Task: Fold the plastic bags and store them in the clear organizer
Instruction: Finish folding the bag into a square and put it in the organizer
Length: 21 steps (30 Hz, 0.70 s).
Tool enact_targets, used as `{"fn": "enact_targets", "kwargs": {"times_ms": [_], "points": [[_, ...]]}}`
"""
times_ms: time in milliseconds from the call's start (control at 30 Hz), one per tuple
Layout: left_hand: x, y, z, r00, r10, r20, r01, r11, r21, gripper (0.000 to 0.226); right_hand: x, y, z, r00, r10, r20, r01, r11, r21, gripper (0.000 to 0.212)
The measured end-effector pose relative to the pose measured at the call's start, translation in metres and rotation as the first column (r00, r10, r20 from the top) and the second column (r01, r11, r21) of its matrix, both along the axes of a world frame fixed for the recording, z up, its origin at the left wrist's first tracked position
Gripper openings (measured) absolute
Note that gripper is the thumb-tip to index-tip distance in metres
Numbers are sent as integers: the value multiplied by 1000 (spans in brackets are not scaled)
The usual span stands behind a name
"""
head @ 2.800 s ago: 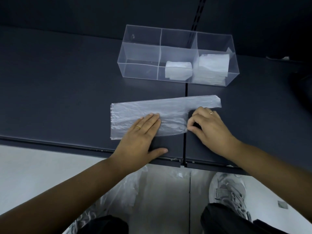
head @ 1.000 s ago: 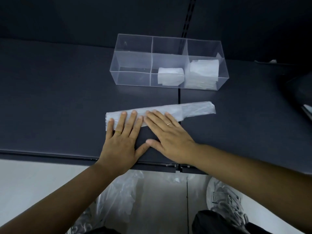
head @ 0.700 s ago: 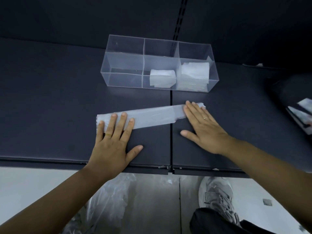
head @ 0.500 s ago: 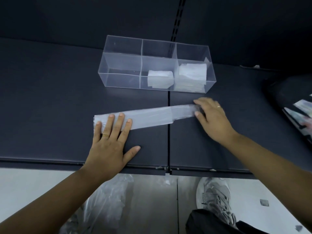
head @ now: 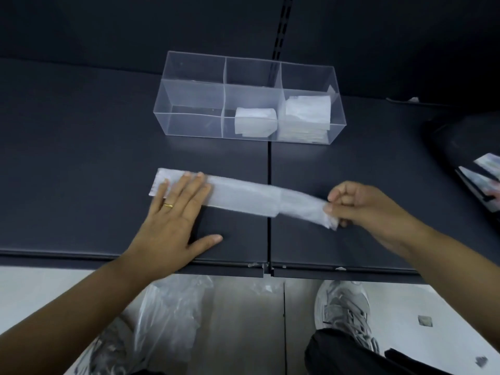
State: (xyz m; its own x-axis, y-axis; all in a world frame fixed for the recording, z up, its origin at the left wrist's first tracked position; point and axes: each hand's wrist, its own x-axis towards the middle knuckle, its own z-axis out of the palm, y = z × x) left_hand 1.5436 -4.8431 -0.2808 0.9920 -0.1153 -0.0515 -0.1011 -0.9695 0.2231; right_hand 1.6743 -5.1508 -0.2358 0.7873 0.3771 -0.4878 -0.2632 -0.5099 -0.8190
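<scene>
A plastic bag point(head: 243, 196), folded into a long narrow strip, lies across the dark shelf point(head: 81, 158). My left hand point(head: 176, 212) presses flat on the strip's left end, fingers straight. My right hand point(head: 362, 207) pinches the strip's right end between thumb and fingers and holds it slightly off the surface. Behind the strip stands the clear organizer point(head: 189, 104) with three compartments: a folded bag point(head: 255, 125) in the middle one, a stack of folded bags point(head: 305, 120) in the right one, and nothing visible in the left one.
A seam point(head: 269, 185) divides the shelf under the strip. Loose plastic bags point(head: 167, 315) hang below the shelf's front edge, near my shoes. A dark object with printed cards point(head: 481, 180) sits at the right edge.
The bag went from a wide fold to a narrow strip. My right hand slid along it to the right end, then pinched and lifted that end. My left hand stayed flat on the left end.
</scene>
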Motion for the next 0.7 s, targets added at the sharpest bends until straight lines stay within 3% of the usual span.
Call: {"fn": "enact_targets", "kwargs": {"times_ms": [133,233,300,367,433,500,600,633,700], "points": [[-5,-74,21,991,-134,-21,123,953,-276,96,-33,-2,36,979,-4,-205,28,993,116,17],[-11,-123,38,998,-57,35,67,849,-523,83,-47,13,67,963,128,-237,-62,962,267,27],[-11,-131,53,997,83,6,-48,642,-765,50,-48,24,77,955,225,-194,-153,932,328,22],[-10,-127,65,982,171,-86,-150,411,-899,22,-39,32,80,970,229,-83,-190,924,331,16],[-8,-120,74,956,199,-214,-251,185,-950,28,-23,35,73,988,134,80,-152,939,309,23],[-4,-109,78,939,170,-300,-311,46,-949,37,-7,41,60,974,167,151,-208,922,327,43],[7,-90,77,890,170,-422,-407,-116,-906,37,-4,59,32,898,438,-23,-389,820,419,69],[10,-84,74,867,169,-469,-438,-194,-878,37,-7,65,23,857,512,-57,-447,795,410,66],[16,-72,69,849,107,-517,-464,-317,-827,34,-14,75,7,810,586,-29,-546,770,330,33]]}}
